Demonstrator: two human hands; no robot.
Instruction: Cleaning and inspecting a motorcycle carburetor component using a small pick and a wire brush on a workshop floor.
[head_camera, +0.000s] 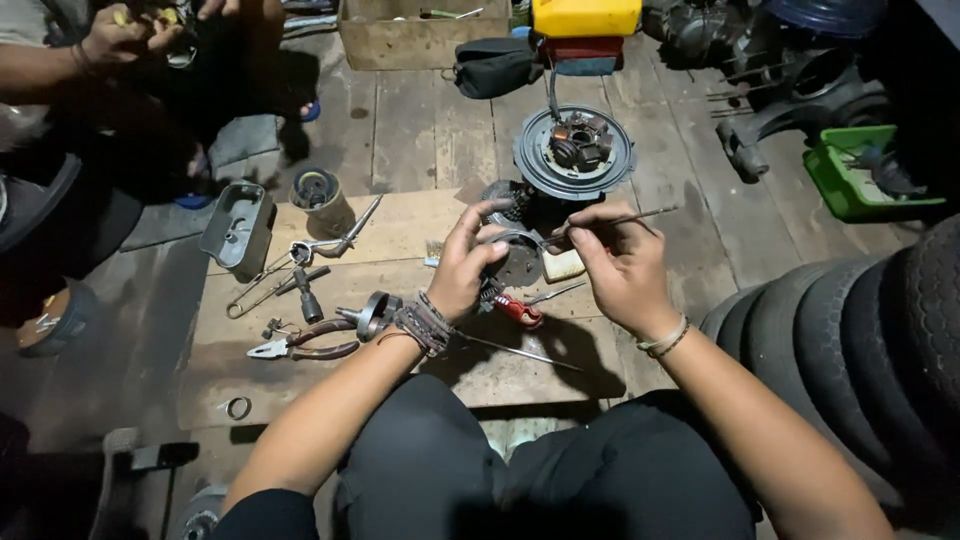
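Left hand (468, 262) gripping round metal part (520, 262); right hand (620, 268) pinching thin rod (625, 217)

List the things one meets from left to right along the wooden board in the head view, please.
Ring → pliers → left hand → red screwdriver → right hand → tyres.

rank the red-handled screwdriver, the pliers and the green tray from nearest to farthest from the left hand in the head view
1. red-handled screwdriver, just right of the left hand
2. pliers, on the board to its left
3. green tray, far right on the floor
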